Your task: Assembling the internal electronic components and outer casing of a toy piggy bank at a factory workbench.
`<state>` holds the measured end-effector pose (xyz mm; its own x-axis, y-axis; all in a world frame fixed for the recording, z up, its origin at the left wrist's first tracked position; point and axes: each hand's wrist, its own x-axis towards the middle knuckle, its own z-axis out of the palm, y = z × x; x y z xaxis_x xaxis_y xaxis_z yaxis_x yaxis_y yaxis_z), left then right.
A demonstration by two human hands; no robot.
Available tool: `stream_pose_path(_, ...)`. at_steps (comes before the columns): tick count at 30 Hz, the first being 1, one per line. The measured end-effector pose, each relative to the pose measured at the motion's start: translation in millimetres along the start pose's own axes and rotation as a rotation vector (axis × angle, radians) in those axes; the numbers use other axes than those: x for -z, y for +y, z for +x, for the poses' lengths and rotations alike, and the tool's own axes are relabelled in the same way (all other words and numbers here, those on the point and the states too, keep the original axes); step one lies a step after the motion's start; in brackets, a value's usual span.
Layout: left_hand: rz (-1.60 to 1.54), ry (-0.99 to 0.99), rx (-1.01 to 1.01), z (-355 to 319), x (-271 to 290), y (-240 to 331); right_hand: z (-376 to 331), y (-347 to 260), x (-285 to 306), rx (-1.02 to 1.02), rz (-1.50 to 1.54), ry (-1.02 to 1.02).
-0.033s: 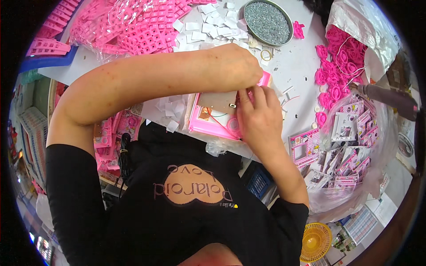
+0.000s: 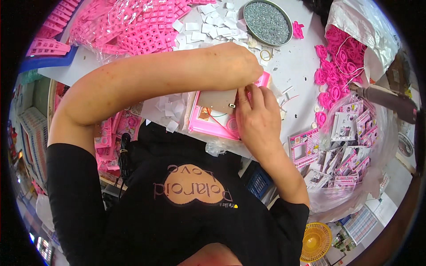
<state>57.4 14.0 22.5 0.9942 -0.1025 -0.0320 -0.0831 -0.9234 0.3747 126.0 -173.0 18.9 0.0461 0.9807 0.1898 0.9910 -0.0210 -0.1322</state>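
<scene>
On the table before me lies a pink plastic case [image 2: 212, 128], its inside facing up. A grey-brown circuit board [image 2: 217, 101] sits in it, with a small metal connector at one corner, and thin red and green wires run across the case. My left arm reaches over the far side, and my left hand [image 2: 237, 64] is curled above the case's far right part, fingertips hidden beneath it. My right hand [image 2: 258, 117] rests over the right side of the case, fingers bent and tips close to the left hand. What the fingertips pinch is hidden.
A round tin of small screws [image 2: 268, 22] stands at the back, beside scattered white paper squares [image 2: 217, 24] and pink keypads [image 2: 146, 33]. To the right are pink rings [image 2: 333, 73] and a plastic bag of printed panels [image 2: 350, 142]. A yellow basket [image 2: 316, 241] sits lower right.
My right hand has shifted very slightly left and up over the case. My left hand has barely moved, and the case stays in place.
</scene>
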Motion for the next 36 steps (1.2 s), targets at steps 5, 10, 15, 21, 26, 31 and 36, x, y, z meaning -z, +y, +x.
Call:
stream_pose_path(5, -0.376, 0.581, 0.176, -22.8, 16.5, -15.9, -2.8, 18.5, 15.8, -0.003, 0.266, -0.069)
stream_pose_path(10, -0.235, 0.417, 0.58, -57.3, 25.0, -29.6, 0.4, 10.3, 18.9, -0.026, 0.202, -0.098)
stream_pose_path(15, -0.088, 0.647, 0.307, -53.7, -15.8, -30.8, 12.5, 9.8, 25.4, 0.003, 0.208, -0.129)
stream_pose_path(21, -0.289, 0.631, 0.215, -57.3, -8.2, -0.2, 30.5, 16.3, 18.9, -0.269, 0.661, 0.195)
stream_pose_path(26, -0.379, 0.61, 0.277, -66.7, -11.1, 13.4, 38.5, 6.2, 2.4, -0.367, 0.857, 0.204)
stream_pose_path(31, -0.488, 0.575, 0.29, -69.6, -7.3, 16.7, 36.3, 11.5, -1.2, -0.142, 0.608, 0.334)
stream_pose_path(36, -0.318, 0.694, 0.134, -68.7, -21.1, 6.3, 29.3, 11.0, 6.3, -0.089, 0.616, 0.285)
